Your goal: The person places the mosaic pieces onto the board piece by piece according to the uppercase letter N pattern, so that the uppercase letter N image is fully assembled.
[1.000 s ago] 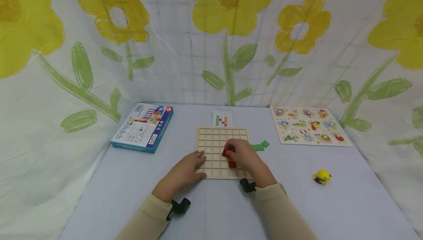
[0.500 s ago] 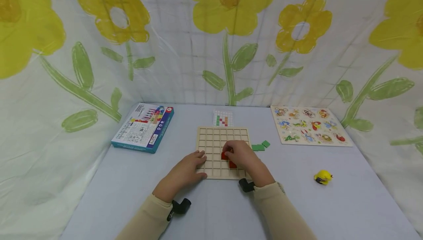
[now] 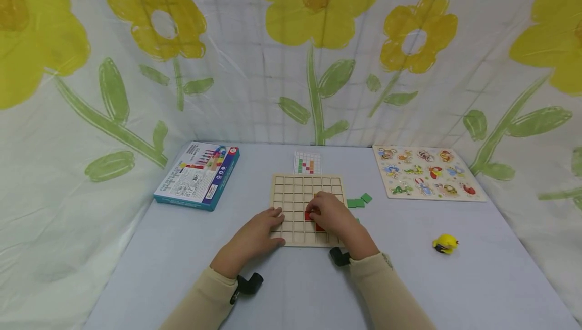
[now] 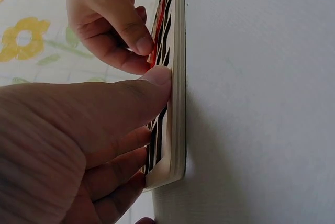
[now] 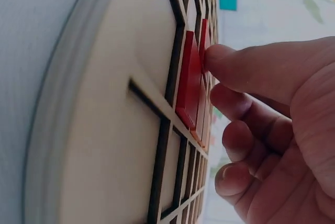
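Touching hand: right hand (image 3: 335,214), its thumb tip against the left red tile (image 3: 307,216); the index fingertip stands a little apart from the thumb in the right wrist view, and whether the grip pinches the tile cannot be told.
Left red tile: near the middle of the board (image 3: 291,196), right at the thumb tip and on the left side of the bent fingers, as the head view has it.
Long axis: none to speak of, since the tile looks square; its sides seem to run with the grid lines, though whether it sits fully down in its cell is hidden.
Right red tile (image 5: 189,80): one column to the right and one row nearer the person, partly under the right hand; it and the left one lie diagonally.
Orange tile (image 5: 200,124): just beyond the right red tile, mostly covered.
Nearer hand: the right, plainly; the left hand (image 3: 258,234) rests at the board's near left corner, thumb at the near edge, fingers spread, with grid cells between it and the left red tile.
Green tiles (image 3: 352,202): on the table (image 3: 291,289), just beside the board's right edge.
Card (image 3: 307,163): just past the board's far edge.
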{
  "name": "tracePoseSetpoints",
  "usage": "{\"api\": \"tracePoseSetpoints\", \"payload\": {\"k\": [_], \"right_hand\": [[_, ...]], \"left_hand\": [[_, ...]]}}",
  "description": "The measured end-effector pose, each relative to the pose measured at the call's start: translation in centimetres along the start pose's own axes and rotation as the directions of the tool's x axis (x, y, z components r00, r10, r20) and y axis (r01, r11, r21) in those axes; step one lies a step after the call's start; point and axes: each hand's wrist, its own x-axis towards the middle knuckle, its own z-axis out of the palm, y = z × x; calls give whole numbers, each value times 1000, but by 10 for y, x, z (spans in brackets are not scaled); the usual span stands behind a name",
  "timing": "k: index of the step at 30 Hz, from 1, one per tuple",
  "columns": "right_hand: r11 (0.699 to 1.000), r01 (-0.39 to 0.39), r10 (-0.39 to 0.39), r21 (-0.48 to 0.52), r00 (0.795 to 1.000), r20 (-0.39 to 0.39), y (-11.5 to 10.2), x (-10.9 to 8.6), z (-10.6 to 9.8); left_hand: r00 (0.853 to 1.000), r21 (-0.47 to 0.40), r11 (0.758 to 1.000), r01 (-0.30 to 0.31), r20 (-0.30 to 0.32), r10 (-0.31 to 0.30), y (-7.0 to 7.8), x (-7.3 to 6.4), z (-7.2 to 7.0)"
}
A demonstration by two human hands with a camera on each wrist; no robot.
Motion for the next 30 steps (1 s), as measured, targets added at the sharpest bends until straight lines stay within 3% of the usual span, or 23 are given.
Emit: {"api": "tracePoseSetpoints", "payload": {"k": [5,11,17,23,30], "right_hand": [[995,-60,63,85,997,-34,16,-9,-12],[977,-158,168,144,984,-65,48,-38,-37],[947,-269,272,175,962,4,75,-70,-47],[922,-353,342,158,935,92,85,-88,-47],[906,-390,382,164,921,84,83,-93,-43]], "left_hand": [[1000,-1,1000,1,0,-1,1,0,1],[1000,-3,1000,9,4,-9,3,-1,-2],[1000,0,1000,13,8,-13,3,-1,-2],[1000,7,1000,13,9,-13,1,1,-1],[1000,4,1000,12,12,-12,2,1,-1]]}}
